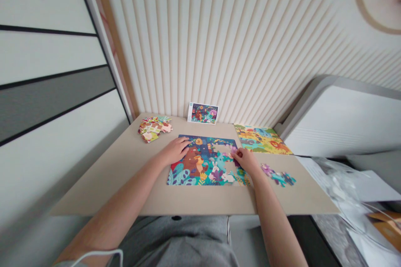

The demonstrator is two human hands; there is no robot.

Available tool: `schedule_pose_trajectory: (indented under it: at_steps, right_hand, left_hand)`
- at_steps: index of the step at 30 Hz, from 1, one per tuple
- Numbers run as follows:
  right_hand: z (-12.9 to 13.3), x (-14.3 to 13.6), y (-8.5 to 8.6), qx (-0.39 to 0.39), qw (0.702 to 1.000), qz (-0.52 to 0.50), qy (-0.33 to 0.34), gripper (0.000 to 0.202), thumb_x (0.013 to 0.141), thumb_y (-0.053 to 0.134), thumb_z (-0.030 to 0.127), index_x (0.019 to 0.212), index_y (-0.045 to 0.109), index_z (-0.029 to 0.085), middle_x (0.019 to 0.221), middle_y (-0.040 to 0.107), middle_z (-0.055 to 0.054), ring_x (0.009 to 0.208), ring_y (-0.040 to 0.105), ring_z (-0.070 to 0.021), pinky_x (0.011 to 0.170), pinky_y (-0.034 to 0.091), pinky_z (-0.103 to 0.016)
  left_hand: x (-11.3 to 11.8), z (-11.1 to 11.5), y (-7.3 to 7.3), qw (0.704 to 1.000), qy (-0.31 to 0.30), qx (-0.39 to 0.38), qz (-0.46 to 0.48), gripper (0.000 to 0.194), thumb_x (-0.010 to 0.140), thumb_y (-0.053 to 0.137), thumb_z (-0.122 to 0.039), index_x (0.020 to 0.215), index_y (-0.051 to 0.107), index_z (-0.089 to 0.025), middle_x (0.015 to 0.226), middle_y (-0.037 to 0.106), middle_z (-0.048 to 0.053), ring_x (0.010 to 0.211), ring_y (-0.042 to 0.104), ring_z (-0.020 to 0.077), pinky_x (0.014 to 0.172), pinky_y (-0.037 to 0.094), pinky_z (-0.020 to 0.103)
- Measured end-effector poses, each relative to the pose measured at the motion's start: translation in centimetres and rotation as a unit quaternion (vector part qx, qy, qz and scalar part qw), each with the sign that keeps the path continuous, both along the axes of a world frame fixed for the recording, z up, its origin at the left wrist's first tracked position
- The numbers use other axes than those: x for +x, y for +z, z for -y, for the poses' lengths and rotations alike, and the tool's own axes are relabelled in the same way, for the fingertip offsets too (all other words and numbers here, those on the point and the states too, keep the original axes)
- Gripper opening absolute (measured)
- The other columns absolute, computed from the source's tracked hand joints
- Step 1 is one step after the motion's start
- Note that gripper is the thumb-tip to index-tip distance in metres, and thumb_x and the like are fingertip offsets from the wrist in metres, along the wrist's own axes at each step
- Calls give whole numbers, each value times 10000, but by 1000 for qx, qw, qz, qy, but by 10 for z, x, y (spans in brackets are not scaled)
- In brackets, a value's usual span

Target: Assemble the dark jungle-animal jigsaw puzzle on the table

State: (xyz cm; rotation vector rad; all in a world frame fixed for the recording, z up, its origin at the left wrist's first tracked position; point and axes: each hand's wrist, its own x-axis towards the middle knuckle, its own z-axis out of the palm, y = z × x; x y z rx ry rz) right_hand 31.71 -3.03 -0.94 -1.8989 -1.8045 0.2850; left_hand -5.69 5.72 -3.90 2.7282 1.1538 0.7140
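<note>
A partly assembled jigsaw puzzle [189, 173] with a bear, rabbits and plants lies on the table, with a gap in its upper right part. My left hand [175, 151] lies flat across the puzzle's left edge, its fingers stretched out. Over the right side of the puzzle, my right hand [246, 160] has thumb and fingers pinched together on a pinkish puzzle piece [233, 150] beside the gap; the fingers partly cover it. Several loose puzzle pieces [278, 176] lie right of my right hand. A picture card [203, 113] of the same scene leans against the wall behind.
A pile of other puzzle pieces [152, 128] sits at the table's back left. An assembled yellow animal puzzle [263, 139] lies at the back right. The beige table [131, 192] meets a ribbed wall behind. Clear plastic wrapping [336, 181] lies beyond the right edge.
</note>
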Motion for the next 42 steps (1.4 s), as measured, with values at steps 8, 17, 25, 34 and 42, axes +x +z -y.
schedule_pose_trajectory:
  at_steps: [8, 17, 25, 34, 42]
  right_hand:
    - [6, 12, 4, 17, 997, 55, -57, 237, 917, 569, 395, 835, 701, 216, 781, 730, -72, 723, 650, -207, 628, 395, -279]
    - [77, 104, 0, -80, 941, 217, -247, 574, 854, 522, 665, 1030, 789, 188, 1108, 708, -257, 1024, 658, -428, 802, 474, -494]
    - [75, 108, 0, -31, 970, 107, -216, 508, 803, 618, 619, 1072, 726, 201, 1004, 742, -193, 967, 685, -391, 786, 494, -470]
    - [-6, 32, 24, 26, 973, -208, 100, 630, 805, 710, 539, 1316, 589, 191, 723, 678, -9, 616, 610, -186, 598, 484, -309]
    - [-66, 4, 2, -9, 976, -151, 156, 329, 804, 682, 459, 966, 704, 174, 756, 700, -25, 696, 629, -188, 647, 469, -291]
  left_hand:
    - [-1, -4, -3, 1000, -5, 1, -5, 401, 1007, 423, -328, 1309, 631, -168, 1421, 570, 130, 1312, 533, 260, 1155, 403, 447]
    - [3, -2, -1, 1000, -2, 1, 9, 375, 985, 466, -288, 1310, 634, -206, 1387, 594, 112, 1287, 549, 251, 1130, 427, 426]
    - [3, -1, -2, 1000, -1, 12, 9, 369, 987, 466, -274, 1304, 637, -192, 1381, 590, 123, 1283, 550, 255, 1121, 428, 412]
    - [2, 1, 1, 1000, -1, 4, 10, 369, 990, 477, -279, 1319, 625, -199, 1384, 588, 119, 1295, 537, 249, 1125, 423, 419]
    - [2, 4, 4, 1000, -1, 7, 10, 357, 987, 491, -272, 1308, 629, -199, 1380, 586, 116, 1287, 539, 248, 1124, 421, 415]
